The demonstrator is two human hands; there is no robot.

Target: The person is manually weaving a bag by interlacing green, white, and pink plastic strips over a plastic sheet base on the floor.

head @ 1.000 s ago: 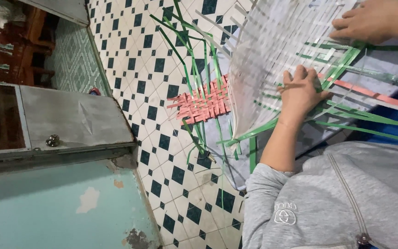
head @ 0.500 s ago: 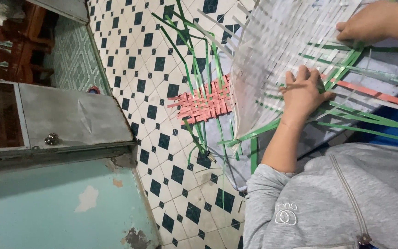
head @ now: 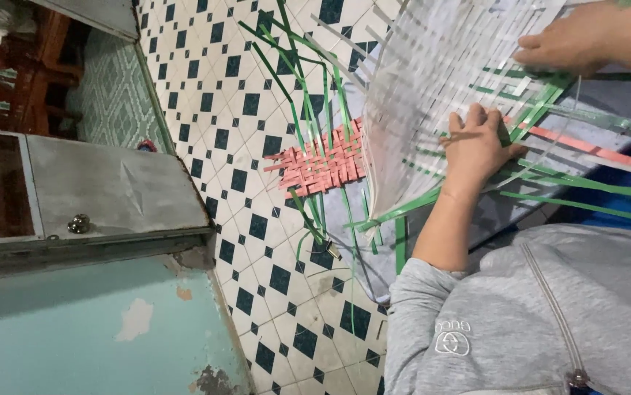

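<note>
A large woven mat of pale, translucent strips (head: 432,95) lies on the tiled floor (head: 257,227), spreading from the middle of the view toward the upper right, with loose strip ends fanning out along its near edge. Green strips (head: 549,183) and a red strip (head: 586,145) run through and out of its right part. The left hand (head: 476,146) lies flat on the weave near the mat's lower edge, fingers spread and pressing down on the strips, gripping nothing. The right hand (head: 586,40) rests at the mat's upper right part, fingers curled over the strips there; whether it pinches one cannot be told. The two hands are well apart. Just beside the mat's left edge lies a small pink woven piece (head: 322,162), with long green strips (head: 297,80) crossing it and trailing over the floor. The person's grey sleeve (head: 432,322) fills the lower right. At the left stand a grey metal door (head: 110,186) and a pale green wall (head: 74,336).
</note>
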